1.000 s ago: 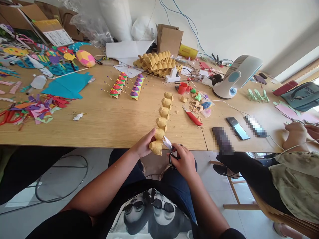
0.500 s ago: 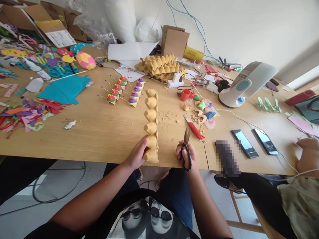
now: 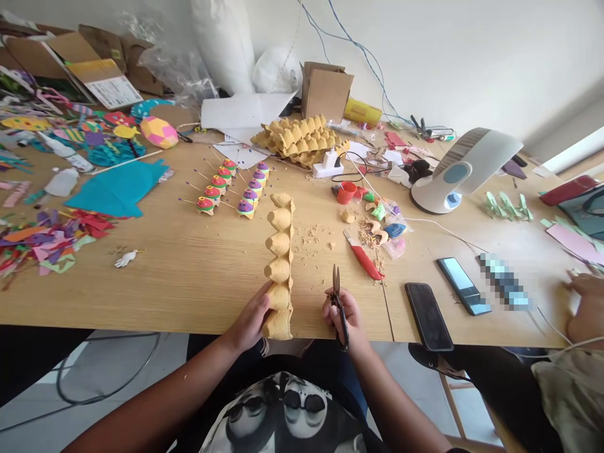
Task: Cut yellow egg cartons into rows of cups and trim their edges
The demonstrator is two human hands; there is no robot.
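My left hand (image 3: 250,319) grips the near end of a yellow egg-carton strip (image 3: 279,269), a single row of several cups pointing away from me along the table. In my right hand (image 3: 352,318) is a pair of black scissors (image 3: 336,299), blades upward and nearly closed, a short way right of the strip. Small tan scraps (image 3: 314,236) lie on the wood between strip and knife. A red-handled knife (image 3: 365,259) rests just beyond the scissors. Past the strip stand two painted egg-carton caterpillars, one red (image 3: 218,182) and one purple (image 3: 253,187), with pins stuck in.
Stacked egg trays (image 3: 302,135) sit at the back beside a cardboard box (image 3: 325,91). A white fan (image 3: 460,173) stands on the right, with phones (image 3: 428,314) nearer. Coloured paper scraps (image 3: 56,236) cover the left. Another person's hand (image 3: 587,299) rests at the right edge.
The view has tilted upward, so the table appears lower. Both hands keep hold of the egg-carton strip and scissors; the scissors have turned slightly and sit a little closer to the strip.
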